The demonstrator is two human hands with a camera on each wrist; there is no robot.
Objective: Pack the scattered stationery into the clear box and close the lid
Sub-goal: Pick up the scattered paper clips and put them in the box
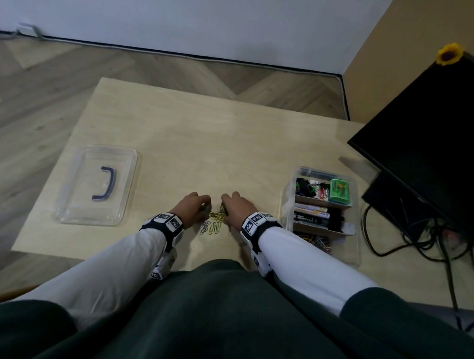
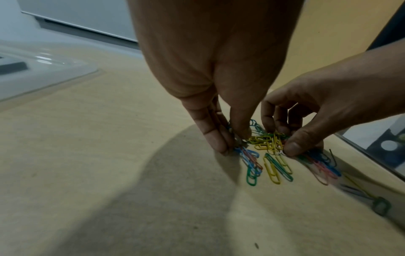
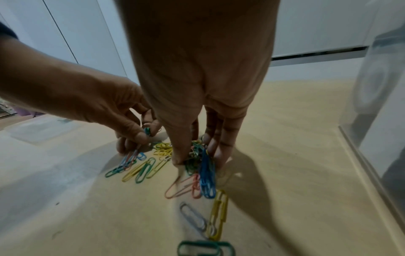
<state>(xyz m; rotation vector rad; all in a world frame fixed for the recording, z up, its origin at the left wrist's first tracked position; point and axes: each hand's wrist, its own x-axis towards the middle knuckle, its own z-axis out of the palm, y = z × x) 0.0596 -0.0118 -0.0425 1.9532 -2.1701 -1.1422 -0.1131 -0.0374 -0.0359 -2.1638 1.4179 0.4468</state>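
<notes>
On the table (image 1: 173,133), the paper clips (image 1: 214,221) lie between lid (image 1: 75,204), left, and box (image 1: 354,244), right.

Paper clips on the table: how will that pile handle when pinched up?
The paper clips are thin wire lying flat, so probably hard to get under. They overlap, so they may lift in tangled clumps. Both the left hand and right hand pinch bunches; strays likely drop.

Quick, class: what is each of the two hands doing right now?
Left hand: closed, pinching a bunch of paper clips on the table.
Right hand: closed, pinching another bunch of clips.
</notes>
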